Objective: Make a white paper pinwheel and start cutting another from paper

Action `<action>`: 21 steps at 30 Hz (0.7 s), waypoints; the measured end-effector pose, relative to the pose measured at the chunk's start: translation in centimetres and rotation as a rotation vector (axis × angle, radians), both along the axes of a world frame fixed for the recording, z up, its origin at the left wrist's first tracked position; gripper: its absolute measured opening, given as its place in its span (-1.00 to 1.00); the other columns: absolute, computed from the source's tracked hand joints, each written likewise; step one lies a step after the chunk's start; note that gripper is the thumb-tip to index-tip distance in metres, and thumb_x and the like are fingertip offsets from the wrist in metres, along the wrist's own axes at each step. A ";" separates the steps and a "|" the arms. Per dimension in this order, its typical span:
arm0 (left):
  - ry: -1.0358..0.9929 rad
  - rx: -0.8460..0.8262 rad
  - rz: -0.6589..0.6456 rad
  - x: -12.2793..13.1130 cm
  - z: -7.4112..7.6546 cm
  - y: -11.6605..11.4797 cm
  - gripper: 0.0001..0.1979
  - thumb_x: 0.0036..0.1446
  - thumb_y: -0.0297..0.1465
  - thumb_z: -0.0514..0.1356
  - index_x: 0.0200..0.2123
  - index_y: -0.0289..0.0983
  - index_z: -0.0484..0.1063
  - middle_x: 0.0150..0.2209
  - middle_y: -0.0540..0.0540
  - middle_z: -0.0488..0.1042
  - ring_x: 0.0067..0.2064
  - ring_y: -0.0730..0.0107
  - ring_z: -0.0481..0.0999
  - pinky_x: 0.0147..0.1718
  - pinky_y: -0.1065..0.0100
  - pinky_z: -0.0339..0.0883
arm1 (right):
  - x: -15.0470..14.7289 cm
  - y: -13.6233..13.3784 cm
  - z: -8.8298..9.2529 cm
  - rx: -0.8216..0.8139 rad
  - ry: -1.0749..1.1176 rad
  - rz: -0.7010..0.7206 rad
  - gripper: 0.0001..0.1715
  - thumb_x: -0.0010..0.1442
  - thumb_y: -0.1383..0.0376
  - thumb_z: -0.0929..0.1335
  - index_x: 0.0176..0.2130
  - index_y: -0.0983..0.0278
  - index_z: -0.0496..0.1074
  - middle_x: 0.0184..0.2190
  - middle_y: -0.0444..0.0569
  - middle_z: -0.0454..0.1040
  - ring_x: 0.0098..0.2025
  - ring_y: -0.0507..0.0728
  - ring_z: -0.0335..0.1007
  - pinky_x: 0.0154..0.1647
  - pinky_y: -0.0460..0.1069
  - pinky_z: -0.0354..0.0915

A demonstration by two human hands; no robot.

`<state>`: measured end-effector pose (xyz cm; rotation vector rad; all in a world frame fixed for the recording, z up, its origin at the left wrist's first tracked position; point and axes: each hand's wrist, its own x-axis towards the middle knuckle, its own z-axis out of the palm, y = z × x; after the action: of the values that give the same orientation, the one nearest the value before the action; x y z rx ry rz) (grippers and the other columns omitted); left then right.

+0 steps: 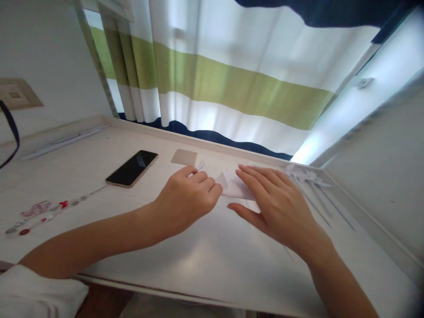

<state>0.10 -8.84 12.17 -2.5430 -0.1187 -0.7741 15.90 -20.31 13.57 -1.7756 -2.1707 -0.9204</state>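
Observation:
My left hand [191, 194] is closed, its fingers curled in a pinch. A bit of white paper [201, 166] sticks out past its index finger; the rest is hidden by the hand. My right hand [273, 198] lies with its fingers stretched out over a folded sheet of white paper [233, 189], the thumb held apart toward me. A small pointed flap stands up from this sheet between the two hands. Beyond my left hand rests a small grey-beige square [184, 157].
A dark-screened phone [132, 168] and a beaded strap [49, 215] lie on the left of the white table [198, 269]. Folded white paper pieces with long strips [309, 179] sit at the right back. A low raised edge and a striped curtain [232, 84] bound the far side.

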 end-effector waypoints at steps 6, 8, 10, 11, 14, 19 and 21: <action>-0.055 0.016 -0.025 -1.1 0.1 -0.7 -0.80 0.10 -0.53 0.00 -0.47 -0.29 0.38 -0.54 -0.05 0.41 -0.45 0.36 0.38 -0.47 0.32 0.18 | -1.1 -1.1 0.6 -0.082 0.049 0.086 -0.78 0.18 0.28 0.21 -0.23 0.30 0.37 -0.35 -0.02 0.48 -0.32 0.10 0.39 -0.26 0.01 0.23; -0.058 0.008 -0.035 -1.2 0.1 -0.7 -0.80 0.10 -0.53 -0.01 -0.46 -0.29 0.38 -0.53 -0.05 0.41 -0.43 0.36 0.39 -0.46 0.34 0.18 | -1.2 -1.4 0.4 -0.072 0.049 0.094 -0.75 0.17 0.23 0.22 -0.22 0.31 0.36 -0.32 0.00 0.47 -0.30 0.11 0.38 -0.28 0.00 0.23; -0.053 0.001 -0.047 -1.3 0.2 -0.8 -0.79 0.10 -0.53 -0.01 -0.45 -0.28 0.39 -0.53 -0.04 0.41 -0.43 0.36 0.39 -0.48 0.34 0.18 | -1.2 -1.6 0.3 -0.043 0.048 0.094 -0.72 0.15 0.19 0.23 -0.20 0.32 0.34 -0.28 0.02 0.46 -0.28 0.12 0.37 -0.30 0.00 0.23; -0.056 0.001 -0.054 -1.3 0.3 -0.9 -0.79 0.10 -0.53 -0.01 -0.45 -0.27 0.39 -0.54 -0.04 0.41 -0.44 0.36 0.38 -0.49 0.34 0.17 | -1.1 -1.8 0.3 -0.034 0.048 0.094 -0.72 0.15 0.19 0.24 -0.20 0.31 0.34 -0.28 0.02 0.46 -0.30 0.12 0.37 -0.31 0.00 0.23; -0.078 0.016 -0.069 -1.4 0.4 -1.0 -0.79 0.11 -0.51 -0.01 -0.48 -0.25 0.38 -0.55 -0.02 0.40 -0.48 0.36 0.35 -0.54 0.34 0.13 | -0.9 -2.1 0.3 -0.056 0.051 0.095 -0.81 0.15 0.29 0.25 -0.20 0.28 0.34 -0.34 -0.04 0.46 -0.38 0.07 0.37 -0.36 -0.03 0.22; -0.042 0.009 -0.123 -1.3 0.6 -1.2 -0.79 0.14 -0.38 0.02 -0.50 -0.24 0.37 -0.57 0.00 0.39 -0.51 0.40 0.33 -0.58 0.37 0.09 | -0.5 -2.4 0.4 -0.075 0.050 0.111 -0.87 0.14 0.36 0.25 -0.26 0.28 0.35 -0.42 -0.08 0.46 -0.42 0.05 0.36 -0.43 -0.06 0.18; -0.033 -0.036 -0.161 -1.3 0.6 -1.1 -0.78 0.14 -0.30 0.02 -0.42 -0.26 0.38 -0.55 0.00 0.42 -0.49 0.41 0.37 -0.56 0.38 0.13 | -0.3 -2.4 0.4 -0.070 0.049 0.114 -0.88 0.14 0.35 0.25 -0.28 0.28 0.35 -0.42 -0.08 0.46 -0.41 0.04 0.35 -0.43 -0.06 0.17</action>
<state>-1.18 -9.99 12.72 -2.5981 0.0626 -0.8828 15.57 -22.76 13.95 -1.6656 -2.2724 -0.7761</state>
